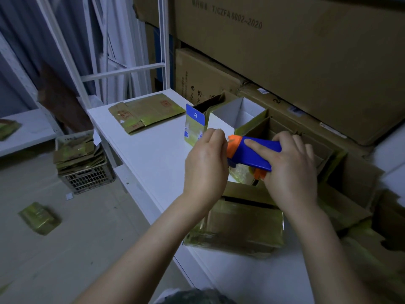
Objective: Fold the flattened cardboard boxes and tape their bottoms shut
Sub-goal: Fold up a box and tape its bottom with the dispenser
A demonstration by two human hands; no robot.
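My right hand [289,170] grips a blue and orange tape dispenser [252,154] above a folded gold-green cardboard box [236,229] on the white table [153,154]. My left hand [206,165] is at the dispenser's orange front end, its fingertips pinched together there; the tape itself I cannot make out. A flattened box [146,114] lies at the far end of the table.
Upright open boxes [236,115] stand behind the dispenser, one with a blue flap [195,115]. Big brown cartons [285,62] are stacked at the right. On the floor to the left sit a crate of flattened boxes [83,163] and a loose box [39,218].
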